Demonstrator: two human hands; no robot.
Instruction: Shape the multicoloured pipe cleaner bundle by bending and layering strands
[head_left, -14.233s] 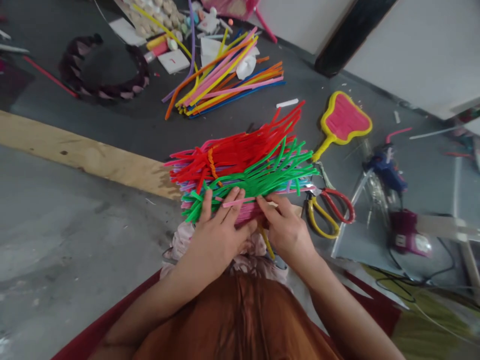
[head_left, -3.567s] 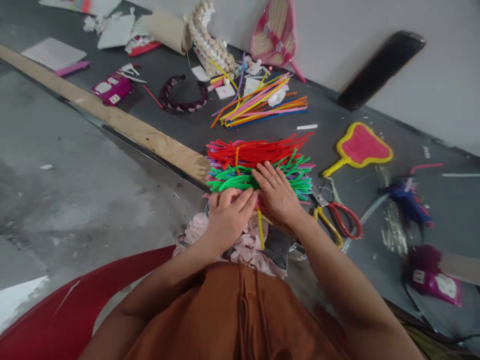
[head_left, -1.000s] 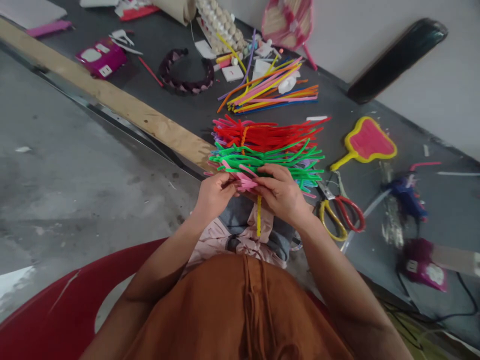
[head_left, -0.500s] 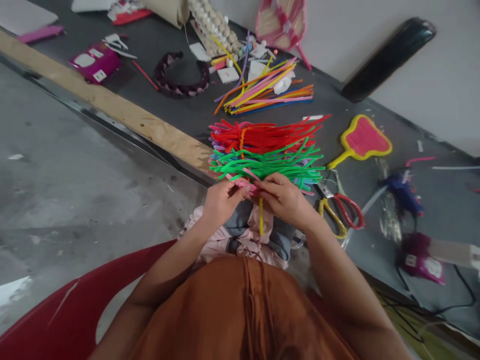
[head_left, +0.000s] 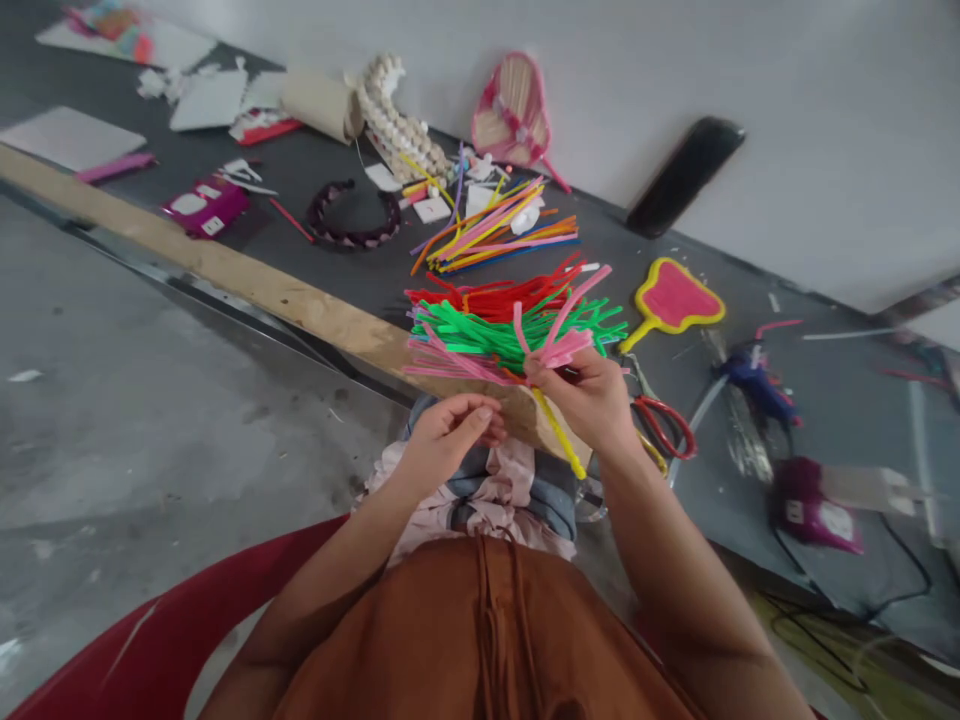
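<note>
A fan of red, green and pink pipe cleaners on a yellow stem is held up over my lap. My right hand is closed around the bundle's base, where several pink strands stick up. My left hand is just below and left of it, fingers curled and pinched together near the brown card backing; what it pinches, if anything, I cannot make out.
On the dark mat lie loose pipe cleaners, a yellow-rimmed pink paddle, red-and-yellow scissors, a blue glue gun, a braided headband and purple packets. A wooden plank runs along the mat's edge. A red chair edge is at the lower left.
The view has tilted up. My right hand has lifted the bundle and pulled pink strands upward; my left hand has dropped away from the strands toward the lap.
</note>
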